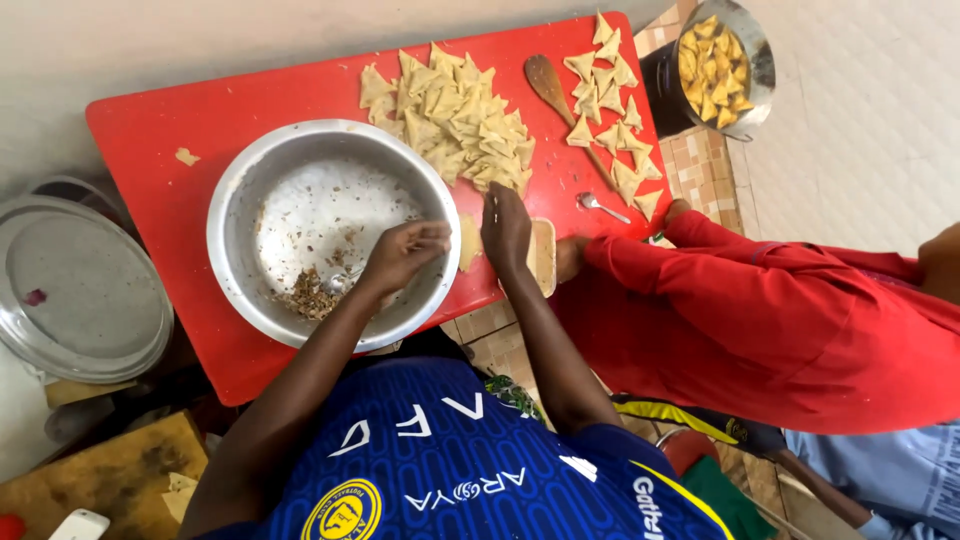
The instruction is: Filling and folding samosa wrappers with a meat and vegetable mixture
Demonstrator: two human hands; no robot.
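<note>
Reaching into the steel bowl (245, 215), the left hand (403, 253) pinches a spoon (338, 285), fingers closed on its handle, above the last minced filling (310, 296) on the bowl's floor. The right hand (505, 228), just right of the bowl, rests fingers together on a pastry sheet (469, 242). Beyond the bowl lies a heap of folded triangles (455, 112) on the red table (180, 135); further right of the bowl, a wooden spatula (552, 88).

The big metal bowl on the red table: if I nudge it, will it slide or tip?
The metal bowl looks thin-walled and nearly empty, so probably light. Its smooth base on the red table would likely slide. The left hand inside the rim could tilt it.
</note>
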